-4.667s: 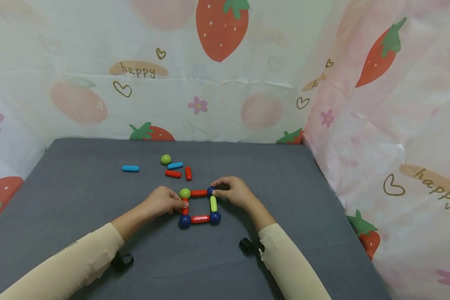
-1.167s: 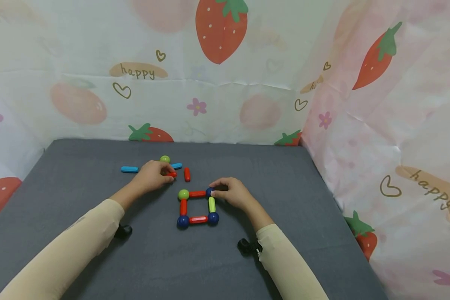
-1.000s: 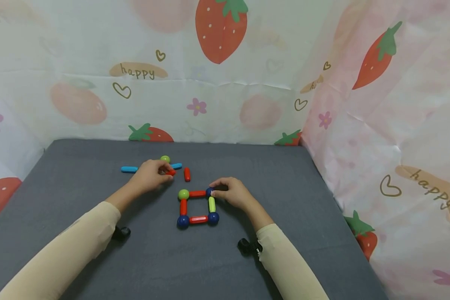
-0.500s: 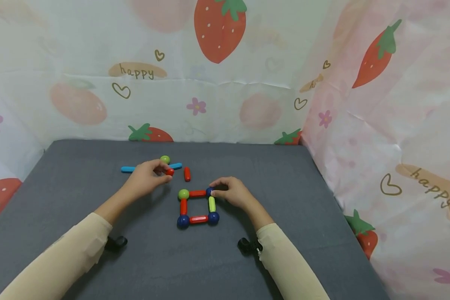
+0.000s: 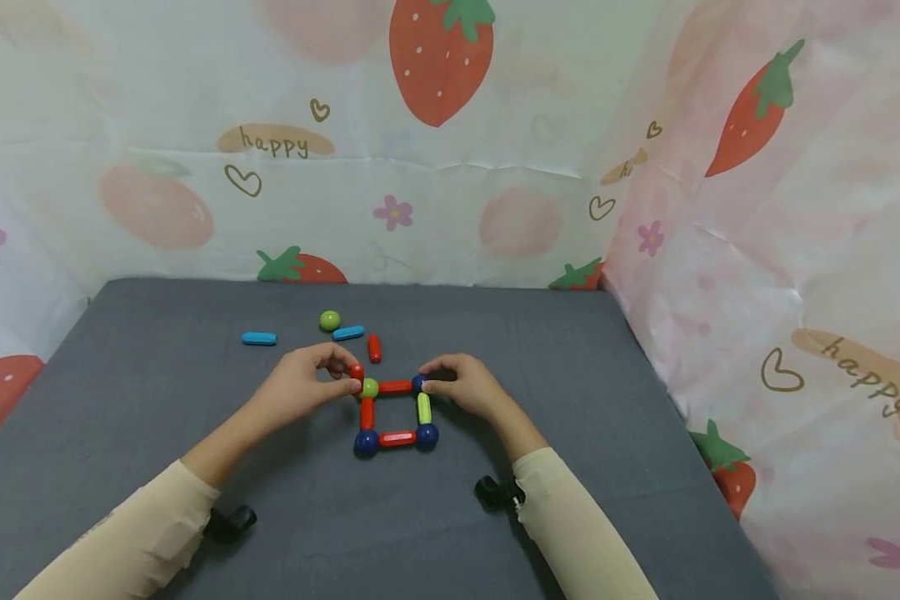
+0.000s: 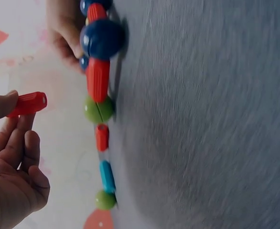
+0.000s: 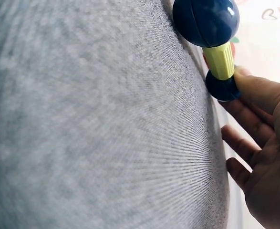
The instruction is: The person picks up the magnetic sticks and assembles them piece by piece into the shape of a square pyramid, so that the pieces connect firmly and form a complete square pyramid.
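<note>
Between thumb and fingers my left hand (image 5: pixel 300 386) pinches a red magnetic rod (image 6: pixel 29 104), held above the table near the green ball (image 5: pixel 371 388) at a corner of a square frame. In the left wrist view a gap shows between that rod and the ball. The frame joins red rods (image 5: pixel 398 438), a yellow-green rod (image 5: pixel 423 409) and dark blue balls (image 5: pixel 427 437), lying flat. At its far right corner my right hand (image 5: pixel 468 385) pinches a blue ball (image 7: pixel 222 87) with thumb and index finger; the other fingers are spread loosely.
Behind the frame lie a loose red rod (image 5: pixel 375 348), a blue rod (image 5: pixel 348 332) and a green ball (image 5: pixel 330 320). Another blue rod (image 5: pixel 259 338) lies farther left. A grey cloth (image 5: pixel 540 350) covers the table, and a strawberry-print curtain (image 5: pixel 435 200) stands behind it.
My left hand left the frame's left side, picked up a red rod from the loose pieces, and brought it toward the frame's green ball, tipping it upright. The right hand stays at its blue ball.
</note>
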`<state>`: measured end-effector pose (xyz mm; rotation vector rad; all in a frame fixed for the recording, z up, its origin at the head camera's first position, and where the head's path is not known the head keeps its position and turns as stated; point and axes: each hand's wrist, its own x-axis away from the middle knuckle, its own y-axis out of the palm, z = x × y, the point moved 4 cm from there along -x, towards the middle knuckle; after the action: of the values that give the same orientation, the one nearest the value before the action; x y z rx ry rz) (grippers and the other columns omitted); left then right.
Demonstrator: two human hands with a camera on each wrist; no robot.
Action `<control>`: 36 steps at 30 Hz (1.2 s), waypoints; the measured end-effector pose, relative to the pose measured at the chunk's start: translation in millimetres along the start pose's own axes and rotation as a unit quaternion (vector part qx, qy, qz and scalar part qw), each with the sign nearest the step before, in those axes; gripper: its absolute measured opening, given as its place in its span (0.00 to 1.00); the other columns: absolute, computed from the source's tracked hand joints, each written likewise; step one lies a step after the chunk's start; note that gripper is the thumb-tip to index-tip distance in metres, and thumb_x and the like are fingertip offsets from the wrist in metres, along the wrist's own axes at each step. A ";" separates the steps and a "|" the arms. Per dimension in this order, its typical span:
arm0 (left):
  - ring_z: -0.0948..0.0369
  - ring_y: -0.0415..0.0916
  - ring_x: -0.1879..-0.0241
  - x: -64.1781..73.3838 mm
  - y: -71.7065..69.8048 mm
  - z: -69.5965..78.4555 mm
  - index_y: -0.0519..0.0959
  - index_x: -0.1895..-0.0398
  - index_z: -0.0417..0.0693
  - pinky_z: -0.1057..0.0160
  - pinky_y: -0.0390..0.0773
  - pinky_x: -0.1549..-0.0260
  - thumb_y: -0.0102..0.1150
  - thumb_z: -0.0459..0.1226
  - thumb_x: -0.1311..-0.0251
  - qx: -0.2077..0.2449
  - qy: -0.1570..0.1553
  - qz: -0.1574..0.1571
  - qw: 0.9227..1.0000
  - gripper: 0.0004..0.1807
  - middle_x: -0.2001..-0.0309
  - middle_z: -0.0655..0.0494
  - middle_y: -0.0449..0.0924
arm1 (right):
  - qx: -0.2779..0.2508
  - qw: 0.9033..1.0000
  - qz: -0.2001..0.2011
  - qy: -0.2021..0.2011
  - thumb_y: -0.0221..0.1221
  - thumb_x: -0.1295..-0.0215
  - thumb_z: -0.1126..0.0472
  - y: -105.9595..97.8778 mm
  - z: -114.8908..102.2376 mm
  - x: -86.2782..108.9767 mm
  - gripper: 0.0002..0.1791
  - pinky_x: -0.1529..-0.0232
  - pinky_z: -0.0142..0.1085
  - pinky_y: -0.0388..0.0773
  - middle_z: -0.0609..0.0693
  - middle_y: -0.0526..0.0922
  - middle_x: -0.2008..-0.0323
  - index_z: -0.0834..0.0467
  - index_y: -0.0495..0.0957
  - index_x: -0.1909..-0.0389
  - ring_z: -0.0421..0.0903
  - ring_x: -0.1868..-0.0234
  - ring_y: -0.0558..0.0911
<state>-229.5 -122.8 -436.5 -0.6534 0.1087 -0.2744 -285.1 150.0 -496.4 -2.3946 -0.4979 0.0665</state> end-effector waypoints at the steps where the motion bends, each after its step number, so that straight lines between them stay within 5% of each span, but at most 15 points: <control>1: 0.55 0.74 0.53 2.7 2.3 1.7 0.82 0.52 0.58 0.56 0.77 0.63 0.71 0.48 0.37 -0.001 0.002 -0.002 1.000 0.13 0.56 0.57 0.81 | 0.000 1.000 0.000 0.000 0.68 0.33 0.49 0.2 -0.1 0.2 0.12 0.41 0.48 0.75 0.44 0.83 0.44 0.42 0.86 0.50 0.47 0.43 0.78; 18: 0.59 0.76 0.56 28.9 36.2 -0.5 0.82 0.58 0.61 0.57 0.77 0.57 0.74 0.45 0.41 -0.018 0.007 -0.040 0.999 0.11 0.59 0.61 0.82 | -0.006 1.000 -0.003 0.005 0.68 0.32 0.49 -0.6 -2.4 2.0 0.12 0.45 0.46 0.77 0.45 0.83 0.44 0.42 0.86 0.49 0.47 0.46 0.78; 36: 0.60 0.74 0.59 31.3 44.1 -0.1 0.83 0.59 0.59 0.57 0.76 0.56 0.74 0.44 0.40 -0.025 0.026 -0.028 0.999 0.10 0.59 0.58 0.80 | 0.028 1.000 0.005 -0.003 0.67 0.31 0.50 0.9 -6.8 2.6 0.13 0.36 0.49 0.74 0.45 0.83 0.43 0.43 0.86 0.48 0.48 0.38 0.78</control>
<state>-189.9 -98.4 -464.0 -0.7005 0.1477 -0.3446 -281.2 146.1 -491.5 -2.3431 -0.4817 0.0908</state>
